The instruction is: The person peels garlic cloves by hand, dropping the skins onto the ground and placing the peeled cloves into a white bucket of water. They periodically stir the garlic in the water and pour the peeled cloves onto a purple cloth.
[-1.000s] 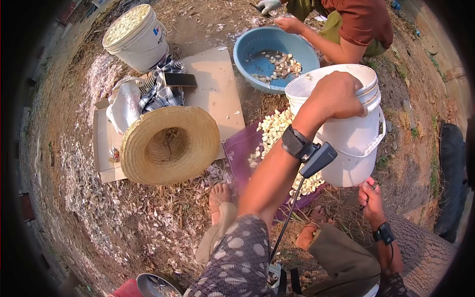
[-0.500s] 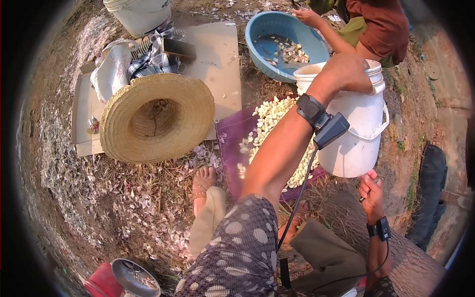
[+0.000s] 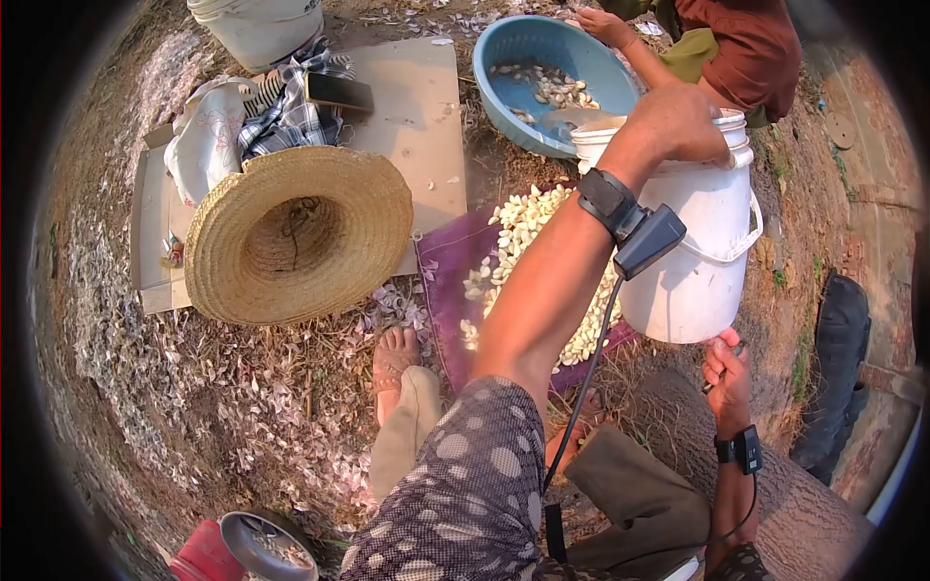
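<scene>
My left hand [image 3: 678, 124] is bent over the rim of a tall white bucket [image 3: 690, 257], gripping it; its fingertips are mostly hidden. Low at the bucket's base, my right hand [image 3: 727, 373] touches the bottom edge with a fingertip and is closed around a small dark tool [image 3: 736, 349], partly hidden. Pale peeled cloves [image 3: 528, 218] lie heaped on a purple cloth [image 3: 450, 290] beneath my left forearm. Behind the bucket, a blue basin [image 3: 494, 92] contains more cloves in its bottom.
Another person's hand [image 3: 603, 27] is at the basin's far rim. A straw hat [image 3: 373, 208], checked cloth [image 3: 291, 111] and dark phone [image 3: 339, 92] lie on cardboard [image 3: 421, 126] at left. A metal bowl [image 3: 242, 552] stands lower left, a dark bundle [image 3: 838, 339] far right.
The view has shifted slightly, so the hat, cardboard and basin appear further left. Both my hands keep nearly the same place at the bucket.
</scene>
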Available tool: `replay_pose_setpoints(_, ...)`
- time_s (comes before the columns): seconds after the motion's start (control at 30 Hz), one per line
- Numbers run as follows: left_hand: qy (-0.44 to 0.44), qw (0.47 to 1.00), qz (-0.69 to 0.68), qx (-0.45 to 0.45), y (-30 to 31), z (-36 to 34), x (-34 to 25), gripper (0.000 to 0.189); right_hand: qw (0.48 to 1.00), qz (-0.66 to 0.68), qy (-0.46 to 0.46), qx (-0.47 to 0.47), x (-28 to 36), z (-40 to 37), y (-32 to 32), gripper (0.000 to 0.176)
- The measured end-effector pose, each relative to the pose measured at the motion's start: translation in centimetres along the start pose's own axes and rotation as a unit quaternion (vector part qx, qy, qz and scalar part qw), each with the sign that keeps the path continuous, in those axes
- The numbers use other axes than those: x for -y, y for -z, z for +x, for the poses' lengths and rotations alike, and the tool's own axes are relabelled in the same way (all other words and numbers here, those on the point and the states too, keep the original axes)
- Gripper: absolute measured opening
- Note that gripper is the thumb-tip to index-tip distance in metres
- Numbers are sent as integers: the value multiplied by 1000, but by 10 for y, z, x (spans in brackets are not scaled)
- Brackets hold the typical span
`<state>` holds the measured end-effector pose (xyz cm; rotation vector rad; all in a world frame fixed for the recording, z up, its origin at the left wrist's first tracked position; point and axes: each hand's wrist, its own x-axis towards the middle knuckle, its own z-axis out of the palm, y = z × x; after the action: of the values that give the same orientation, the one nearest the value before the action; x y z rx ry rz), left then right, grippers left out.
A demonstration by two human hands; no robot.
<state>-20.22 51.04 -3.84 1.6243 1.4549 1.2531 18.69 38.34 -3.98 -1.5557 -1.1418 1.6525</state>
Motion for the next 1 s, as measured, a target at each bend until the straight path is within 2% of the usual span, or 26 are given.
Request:
replay_pose_setpoints(0.07,-20,1000,14,-9,1,1,0,48,1000,0,5,-6,1,1,-1,16)
replay_pose_setpoints(0.33,-1,1000,-18,-5,6,-2,-8,48,999,11,21,-27,5,-1,3,10)
replay_pose_setpoints(0.43,4,999,-39,-12,6,-1,-6,48,1000,16,23,4,8,0,6,11)
replay_pose_setpoints(0.63,9,999,-29,-10,8,1,-3,49,999,16,32,0,7,2,8,19)
replay_pose_setpoints(1.0,6,1000,-17,-20,11,6,2,54,999,23,47,7,16,-3,4,14)
